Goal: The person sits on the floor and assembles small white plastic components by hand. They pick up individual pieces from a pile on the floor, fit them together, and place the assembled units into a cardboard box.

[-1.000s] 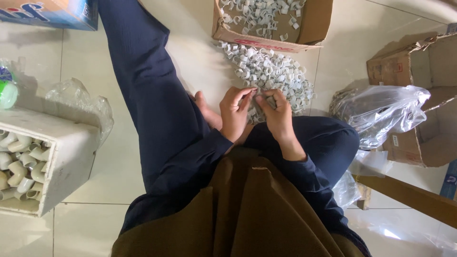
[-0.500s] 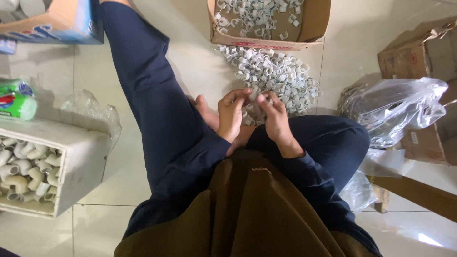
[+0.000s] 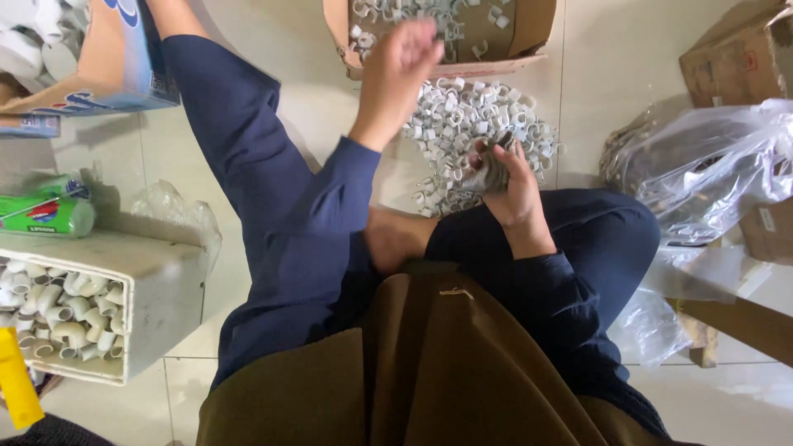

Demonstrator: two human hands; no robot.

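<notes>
Both hands differ: left hand (image 3: 401, 62) blurred above the cardboard box (image 3: 529, 33), right hand (image 3: 504, 177) fingers clutching small clips (image 3: 496, 169).

The left hand (image 3: 401, 62) was raised from its place beside the right hand and was extended forward to the edge of the cardboard box (image 3: 529, 37) of white fittings; its outline was blurred and its grip could not be judged. The right hand (image 3: 504, 177) was left alone at the near edge of the pile of white fittings (image 3: 475, 124) on the floor, closed on a small grey bundle (image 3: 493, 169). The two hands, previously touching, were well apart.
</notes>
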